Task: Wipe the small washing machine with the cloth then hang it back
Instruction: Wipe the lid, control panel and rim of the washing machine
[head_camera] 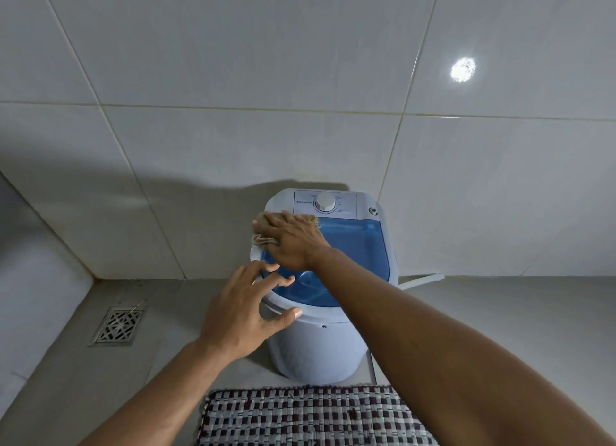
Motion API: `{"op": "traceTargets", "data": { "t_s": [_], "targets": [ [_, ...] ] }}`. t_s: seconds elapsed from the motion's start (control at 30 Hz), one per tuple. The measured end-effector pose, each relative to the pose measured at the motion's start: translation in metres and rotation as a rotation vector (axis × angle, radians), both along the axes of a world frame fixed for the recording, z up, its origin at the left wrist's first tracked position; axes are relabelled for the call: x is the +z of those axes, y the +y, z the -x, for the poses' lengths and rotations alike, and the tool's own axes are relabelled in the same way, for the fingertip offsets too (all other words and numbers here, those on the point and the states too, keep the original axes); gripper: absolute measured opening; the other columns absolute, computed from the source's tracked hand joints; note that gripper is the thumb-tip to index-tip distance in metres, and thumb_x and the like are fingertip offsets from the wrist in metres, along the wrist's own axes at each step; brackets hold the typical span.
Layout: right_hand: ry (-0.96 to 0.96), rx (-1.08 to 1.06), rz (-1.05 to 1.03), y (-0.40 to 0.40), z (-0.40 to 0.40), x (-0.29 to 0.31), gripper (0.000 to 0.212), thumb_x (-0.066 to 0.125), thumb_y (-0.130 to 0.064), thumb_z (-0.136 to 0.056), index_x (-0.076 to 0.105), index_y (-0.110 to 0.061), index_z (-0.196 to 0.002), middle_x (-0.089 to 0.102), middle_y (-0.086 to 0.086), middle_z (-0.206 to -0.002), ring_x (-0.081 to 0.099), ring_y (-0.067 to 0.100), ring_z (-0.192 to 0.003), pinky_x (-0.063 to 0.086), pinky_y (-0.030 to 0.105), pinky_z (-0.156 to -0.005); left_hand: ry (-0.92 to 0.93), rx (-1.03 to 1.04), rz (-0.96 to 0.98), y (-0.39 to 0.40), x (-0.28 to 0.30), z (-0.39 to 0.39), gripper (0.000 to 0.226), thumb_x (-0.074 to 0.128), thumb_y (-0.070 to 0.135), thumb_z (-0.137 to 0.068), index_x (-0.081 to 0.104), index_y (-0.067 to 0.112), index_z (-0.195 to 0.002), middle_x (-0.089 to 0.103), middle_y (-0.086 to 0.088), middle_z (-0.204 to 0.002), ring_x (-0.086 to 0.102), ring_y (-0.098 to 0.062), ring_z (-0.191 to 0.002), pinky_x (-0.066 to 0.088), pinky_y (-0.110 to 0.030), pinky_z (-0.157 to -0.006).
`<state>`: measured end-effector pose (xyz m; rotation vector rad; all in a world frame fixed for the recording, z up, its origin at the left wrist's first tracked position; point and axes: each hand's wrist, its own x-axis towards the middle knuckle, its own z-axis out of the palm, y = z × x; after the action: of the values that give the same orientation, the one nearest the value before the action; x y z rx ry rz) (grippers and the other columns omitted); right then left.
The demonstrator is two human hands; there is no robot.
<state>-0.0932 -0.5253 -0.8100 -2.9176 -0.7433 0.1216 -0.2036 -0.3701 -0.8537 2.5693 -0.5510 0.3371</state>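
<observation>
A small white washing machine (316,349) with a blue see-through lid (353,255) and a white dial (325,203) stands on the floor against the tiled wall. My right hand (293,239) presses a beige cloth (261,239) flat on the lid's far left corner; most of the cloth is hidden under the palm. My left hand (246,309) rests on the machine's near left rim, fingers spread on the lid edge and thumb on the white body.
A metal floor drain (117,325) sits in the floor at the left, near the corner of the walls. A checked woven mat (310,415) lies just in front of the machine. A white hose (420,280) runs out behind the machine to the right.
</observation>
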Motion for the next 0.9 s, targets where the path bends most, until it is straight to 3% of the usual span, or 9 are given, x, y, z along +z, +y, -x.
{"op": "traceTargets", "data": {
  "t_s": [0.07, 0.23, 0.33, 0.5, 0.6, 0.7, 0.83, 0.9],
  "targets": [
    [0.060, 0.057, 0.012, -0.005, -0.004, -0.001, 0.056, 0.030, -0.043, -0.105, 0.021, -0.038, -0.160, 0.011, -0.003, -0.173, 0.008, 0.027, -0.159, 0.006, 0.047, -0.127, -0.016, 0.009, 0.026, -0.001, -0.004, 0.002, 0.058, 0.059, 0.079, -0.078, 0.066, 0.040, -0.121, 0.052, 0.016, -0.136, 0.052, -0.007, -0.123, 0.057, -0.029, -0.078],
    [0.056, 0.078, -0.030, -0.049, 0.015, -0.001, 0.052, 0.024, -0.042, -0.108, 0.021, -0.037, -0.160, 0.013, -0.009, -0.171, 0.008, 0.022, -0.159, 0.007, 0.049, -0.128, -0.043, -0.001, 0.023, 0.000, -0.007, 0.002, 0.059, 0.056, 0.079, -0.080, 0.066, 0.041, -0.124, 0.051, 0.016, -0.141, 0.051, -0.008, -0.129, 0.060, -0.031, -0.076],
    [0.050, -0.099, -0.089, -0.082, 0.034, -0.002, 0.051, 0.027, -0.041, -0.109, 0.023, -0.035, -0.160, 0.015, -0.009, -0.171, 0.008, 0.022, -0.159, 0.005, 0.047, -0.127, -0.037, -0.003, 0.023, 0.000, -0.007, 0.002, 0.058, 0.058, 0.078, -0.079, 0.065, 0.043, -0.125, 0.051, 0.017, -0.142, 0.049, -0.010, -0.132, 0.060, -0.036, -0.081],
    [-0.006, -0.529, -0.201, -0.120, 0.052, -0.015, 0.055, 0.027, -0.043, -0.104, 0.029, -0.036, -0.159, 0.017, -0.006, -0.171, 0.017, 0.030, -0.157, 0.016, 0.051, -0.126, -0.010, 0.010, 0.041, -0.001, -0.007, 0.005, 0.059, 0.057, 0.078, -0.077, 0.062, 0.047, -0.127, 0.048, 0.021, -0.144, 0.047, -0.009, -0.133, 0.058, -0.040, -0.088],
    [0.043, -0.755, -0.311, -0.109, 0.063, -0.020, 0.056, 0.025, -0.038, -0.105, 0.024, -0.033, -0.161, 0.009, 0.000, -0.173, 0.007, 0.036, -0.158, 0.011, 0.049, -0.128, 0.015, 0.020, 0.061, -0.002, -0.007, 0.006, 0.057, 0.062, 0.074, -0.078, 0.061, 0.049, -0.128, 0.046, 0.025, -0.145, 0.042, -0.005, -0.137, 0.055, -0.039, -0.094],
    [0.028, -0.873, -0.268, -0.082, 0.067, -0.013, 0.060, 0.026, -0.036, -0.103, 0.018, -0.030, -0.162, 0.005, 0.003, -0.173, 0.002, 0.035, -0.159, 0.005, 0.051, -0.127, 0.030, 0.021, 0.078, -0.003, -0.006, 0.008, 0.055, 0.065, 0.070, -0.079, 0.061, 0.048, -0.129, 0.045, 0.024, -0.146, 0.039, -0.005, -0.139, 0.053, -0.038, -0.095],
    [0.014, -0.758, -0.140, -0.035, 0.058, -0.008, 0.062, 0.026, -0.037, -0.102, 0.014, -0.030, -0.162, 0.003, 0.001, -0.173, 0.000, 0.033, -0.158, 0.000, 0.056, -0.125, 0.028, 0.029, 0.052, -0.004, -0.007, 0.008, 0.059, 0.057, 0.075, -0.077, 0.060, 0.045, -0.128, 0.046, 0.016, -0.146, 0.044, -0.014, -0.136, 0.057, -0.041, -0.086],
    [0.061, -0.616, -0.121, 0.001, 0.055, -0.007, 0.065, 0.029, -0.039, -0.101, 0.010, -0.032, -0.163, -0.003, 0.000, -0.173, -0.003, 0.032, -0.159, -0.001, 0.055, -0.126, 0.020, 0.015, 0.034, -0.003, -0.009, 0.006, 0.062, 0.054, 0.076, -0.077, 0.061, 0.040, -0.126, 0.051, 0.010, -0.142, 0.049, -0.017, -0.129, 0.055, -0.033, -0.079]
  ]
}}
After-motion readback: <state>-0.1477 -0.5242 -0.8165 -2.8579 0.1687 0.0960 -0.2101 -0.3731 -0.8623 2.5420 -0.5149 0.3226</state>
